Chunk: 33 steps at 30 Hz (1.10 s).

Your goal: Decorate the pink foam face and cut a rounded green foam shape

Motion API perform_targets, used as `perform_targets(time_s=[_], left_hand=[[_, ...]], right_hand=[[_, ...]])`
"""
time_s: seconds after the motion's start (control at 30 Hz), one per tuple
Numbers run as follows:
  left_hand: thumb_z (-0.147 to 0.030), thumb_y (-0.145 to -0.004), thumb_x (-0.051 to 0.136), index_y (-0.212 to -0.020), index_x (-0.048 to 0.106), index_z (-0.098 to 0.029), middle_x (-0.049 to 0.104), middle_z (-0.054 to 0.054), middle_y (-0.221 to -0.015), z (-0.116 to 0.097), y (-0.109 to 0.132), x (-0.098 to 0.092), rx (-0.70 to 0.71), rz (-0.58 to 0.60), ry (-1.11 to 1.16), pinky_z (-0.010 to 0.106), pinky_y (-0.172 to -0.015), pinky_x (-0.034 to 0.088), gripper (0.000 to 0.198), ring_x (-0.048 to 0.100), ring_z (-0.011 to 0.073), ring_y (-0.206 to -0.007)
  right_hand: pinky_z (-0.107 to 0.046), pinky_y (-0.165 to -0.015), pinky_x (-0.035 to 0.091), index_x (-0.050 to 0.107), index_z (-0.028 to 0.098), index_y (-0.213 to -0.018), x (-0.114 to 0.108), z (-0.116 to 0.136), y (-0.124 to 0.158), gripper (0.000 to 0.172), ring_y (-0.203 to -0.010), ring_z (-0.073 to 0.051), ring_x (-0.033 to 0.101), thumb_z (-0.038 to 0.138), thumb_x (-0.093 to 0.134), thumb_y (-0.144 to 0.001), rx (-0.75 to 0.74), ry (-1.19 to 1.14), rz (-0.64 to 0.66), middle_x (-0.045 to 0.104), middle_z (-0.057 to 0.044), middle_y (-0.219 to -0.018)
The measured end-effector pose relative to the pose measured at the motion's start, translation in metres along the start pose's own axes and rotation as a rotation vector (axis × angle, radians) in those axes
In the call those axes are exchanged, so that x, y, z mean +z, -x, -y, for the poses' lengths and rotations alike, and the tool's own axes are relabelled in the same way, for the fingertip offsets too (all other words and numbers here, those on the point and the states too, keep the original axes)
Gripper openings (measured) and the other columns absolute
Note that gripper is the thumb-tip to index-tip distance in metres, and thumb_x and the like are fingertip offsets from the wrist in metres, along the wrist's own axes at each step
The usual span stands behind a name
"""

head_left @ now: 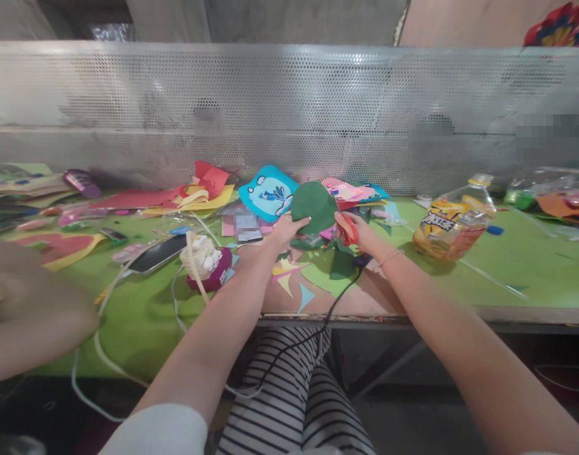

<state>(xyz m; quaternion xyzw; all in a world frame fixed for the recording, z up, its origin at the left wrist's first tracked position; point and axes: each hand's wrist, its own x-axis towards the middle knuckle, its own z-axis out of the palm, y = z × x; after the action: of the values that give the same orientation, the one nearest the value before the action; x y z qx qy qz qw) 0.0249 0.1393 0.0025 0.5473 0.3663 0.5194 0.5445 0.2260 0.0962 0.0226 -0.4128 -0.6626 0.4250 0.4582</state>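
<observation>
A rounded piece of dark green paper [313, 205] is held up over the table between my hands. My left hand [288, 230] pinches its lower left side, the thumb lying across the front. Red-handled scissors [349, 229] are in my right hand [358, 232], close against the right edge of the green paper; the blades are mostly hidden. Below lie paper offcuts, among them a light blue scrap [306, 297] and a dark green scrap [341, 260]. Behind the green paper rest a blue paper cutout with a drawing [269, 194] and a pink one [353, 191].
A large clear bottle with a yellow label [453, 221] stands at right. To the left are a phone [159, 253], a cake-like item in a magenta box [208, 262] and cables. Another person's arm [33, 309] rests at far left. A perforated metal panel [270, 107] borders the back.
</observation>
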Motion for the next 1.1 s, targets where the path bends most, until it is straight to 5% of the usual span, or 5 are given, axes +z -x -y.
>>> perform_targets(time_s=[1.1], left_hand=[[-0.022,-0.061,0.078,-0.077,0.066,-0.011,0.069,0.005,-0.07,-0.009,0.01,0.001,-0.143,0.089,0.01,0.025,-0.052,0.05,0.023,0.058,0.0105,-0.05]], right_hand=[[-0.027,-0.046,0.035,0.049,0.024,-0.068,-0.026,-0.003,0.001,0.044,-0.05,-0.013,0.048,0.068,0.053,-0.072,0.081,0.146,0.102,0.056,-0.001,-0.062]])
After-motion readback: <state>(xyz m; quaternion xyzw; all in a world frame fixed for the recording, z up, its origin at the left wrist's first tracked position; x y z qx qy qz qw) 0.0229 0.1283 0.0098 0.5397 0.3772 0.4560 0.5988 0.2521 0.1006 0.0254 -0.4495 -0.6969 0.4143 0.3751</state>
